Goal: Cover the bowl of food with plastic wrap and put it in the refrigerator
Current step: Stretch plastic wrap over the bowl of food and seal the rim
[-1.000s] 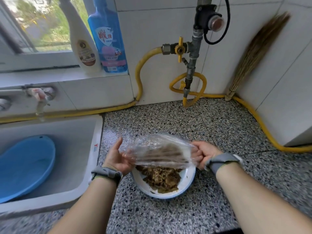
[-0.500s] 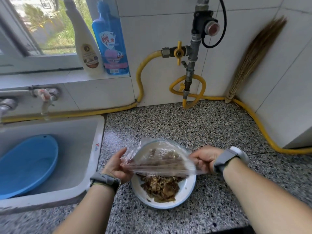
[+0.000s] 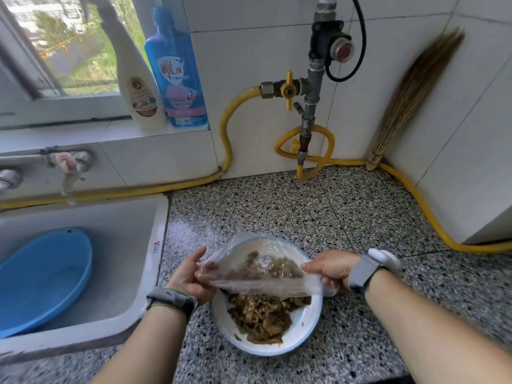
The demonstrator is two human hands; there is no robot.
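Note:
A white bowl with a blue rim, holding brown cooked food, sits on the speckled countertop near the front edge. A clear sheet of plastic wrap is stretched over the bowl's far half; the near half of the food lies bare. My left hand pinches the wrap's left edge beside the bowl. My right hand grips the wrap's right edge above the bowl's right rim. Both wrists wear grey bands.
A white sink with a blue basin lies to the left. Two bottles stand on the sill. A yellow hose runs along the wall base, a gas valve above it. A straw broom leans in the corner.
The wrap has come down from above the bowl and now lies over its far rim, and both hands have drawn its near edge lower toward me.

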